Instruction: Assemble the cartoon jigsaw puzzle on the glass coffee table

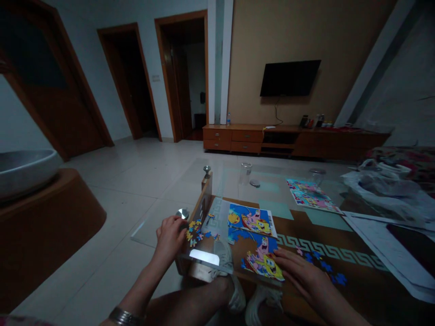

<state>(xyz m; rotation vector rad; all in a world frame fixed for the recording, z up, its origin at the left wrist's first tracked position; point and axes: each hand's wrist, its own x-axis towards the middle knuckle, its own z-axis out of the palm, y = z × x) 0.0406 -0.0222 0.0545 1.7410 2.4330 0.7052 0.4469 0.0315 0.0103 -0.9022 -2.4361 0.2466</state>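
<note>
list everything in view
glass table: one, clear, centre
puzzle: one, multicoloured, table's near edge
card: one, multicoloured, beyond puzzle
loose pieces: many, multicoloured, flanking puzzle
sheet: one, multicoloured, table's right
papers: several, white, right
slab: one, black, on papers
bag: one, white, right
jars: two, clear, table's far side
lid: one, silver, near jars
television: one, black, wall
cabinet: one, brown, below television
door frames: three, brown, left
basin: one, grey, left
shoes: two, pale, below table
left hand: one, bare, by pieces
right hand: one, bare, at puzzle's edge

Part-built cartoon puzzle (267, 265) — gaping at left — lying by glass table (295, 228)'s near edge, multicoloured pieces (194, 231) clustering toward left corner, blue pieces (326, 266) lying right, picture card (249, 218) lying behind.
</note>
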